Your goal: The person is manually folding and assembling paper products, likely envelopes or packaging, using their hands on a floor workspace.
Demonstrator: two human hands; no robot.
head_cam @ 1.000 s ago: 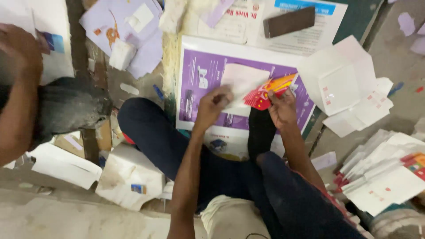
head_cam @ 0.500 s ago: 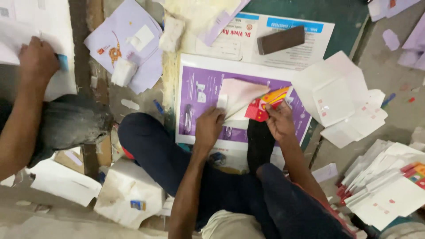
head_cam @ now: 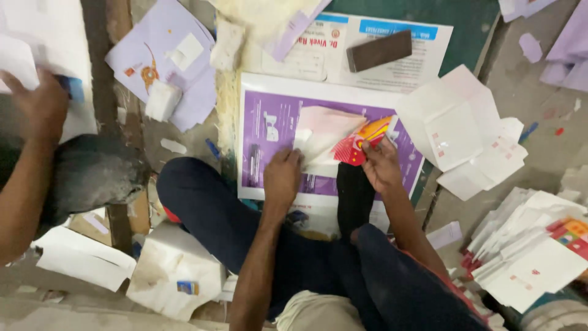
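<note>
Right now, folding work on the floor, seen from above.
Left hand: palm down, fingers flat and loosely curled, pressing on the near corner of a pale paper sheet; not gripping, just pinning.
Right hand: fingertips pinched on the edge of a red and yellow packet, lifted a little at its upper end.
Packet: lying on the right edge of the pale sheet, overlapping it, over a purple poster spread on the floor.
Pale sheet: partly folded, one flap raised and creased, sitting mid-poster.
Doing it well: best to keep the left palm heavy on the sheet so nothing slides, ease the packet in square with the fold, and run the crease only once edges line up; a judgement, not a thing seen.
Risk: likely skewing if the pinch twists the packet; thin paper probably tears if tugged.
Around: stack of white folded papers just right of the poster, a dark flat block on a printed sheet above, more finished pieces at lower right.
Other person: a hand at far left, on white paper, well apart.
Legs: dark trousers, crossed beneath the hands.
</note>
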